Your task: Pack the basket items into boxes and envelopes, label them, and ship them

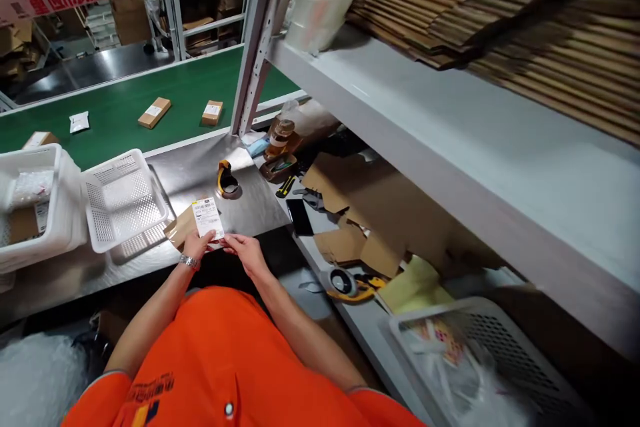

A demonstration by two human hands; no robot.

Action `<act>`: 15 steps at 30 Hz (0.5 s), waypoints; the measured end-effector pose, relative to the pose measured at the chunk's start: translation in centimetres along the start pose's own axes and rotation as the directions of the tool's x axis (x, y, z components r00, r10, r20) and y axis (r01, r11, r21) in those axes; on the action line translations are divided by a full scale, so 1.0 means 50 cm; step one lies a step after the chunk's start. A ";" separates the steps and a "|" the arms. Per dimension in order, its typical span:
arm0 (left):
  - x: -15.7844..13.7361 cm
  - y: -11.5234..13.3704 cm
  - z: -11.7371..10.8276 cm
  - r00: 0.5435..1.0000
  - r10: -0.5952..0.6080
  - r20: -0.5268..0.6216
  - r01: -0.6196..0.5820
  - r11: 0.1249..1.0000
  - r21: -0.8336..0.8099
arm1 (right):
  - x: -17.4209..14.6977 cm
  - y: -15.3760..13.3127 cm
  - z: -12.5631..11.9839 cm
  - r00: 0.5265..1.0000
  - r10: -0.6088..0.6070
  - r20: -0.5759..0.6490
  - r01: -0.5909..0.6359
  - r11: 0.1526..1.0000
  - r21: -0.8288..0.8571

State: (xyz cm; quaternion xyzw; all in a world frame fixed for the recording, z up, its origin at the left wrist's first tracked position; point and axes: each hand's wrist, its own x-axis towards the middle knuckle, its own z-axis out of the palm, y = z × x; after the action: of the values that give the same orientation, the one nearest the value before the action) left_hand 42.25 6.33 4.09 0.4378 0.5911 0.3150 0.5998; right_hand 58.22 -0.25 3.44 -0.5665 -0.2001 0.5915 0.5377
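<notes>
A small brown cardboard box (183,225) is at the front edge of the metal table, with shiny tape at its left end. A white printed shipping label (207,215) lies over its right part. My left hand (197,247) is closed on the near side of the box, its thumb pressing the label. My right hand (247,255) pinches the label's lower right corner between thumb and fingers. Whether the label is fully stuck down, I cannot tell. Just beyond, a yellow-and-black tape dispenser (227,181) rests on the metal table (255,203).
An empty white basket (125,197) and stacked white bins (70,207) stand left. Several parcels lie on the green conveyor (107,127) behind. At right are a phone (299,217), a yellow cutter (285,186), cardboard scraps (345,243) and an overhanging shelf (425,120).
</notes>
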 end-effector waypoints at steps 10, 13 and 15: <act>-0.094 0.011 0.091 0.974 0.176 0.145 -0.206 0.950 0.233 | -0.036 0.007 -0.103 0.998 -0.061 0.012 0.062 0.994 -0.089; -0.091 0.009 0.123 0.992 0.060 0.108 -0.077 0.984 0.162 | -0.053 0.016 -0.162 0.999 -0.043 -0.009 0.042 0.999 -0.024; -0.087 0.006 0.143 0.991 -0.055 0.119 0.055 0.998 0.011 | -0.067 0.027 -0.229 0.999 -0.019 -0.039 0.022 0.997 0.079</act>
State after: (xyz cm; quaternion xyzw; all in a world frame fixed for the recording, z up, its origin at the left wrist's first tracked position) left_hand 48.88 1.48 5.63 0.4416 0.5670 0.2695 0.6410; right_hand 67.04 -7.87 0.64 -0.5538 -0.1716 0.5825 0.5696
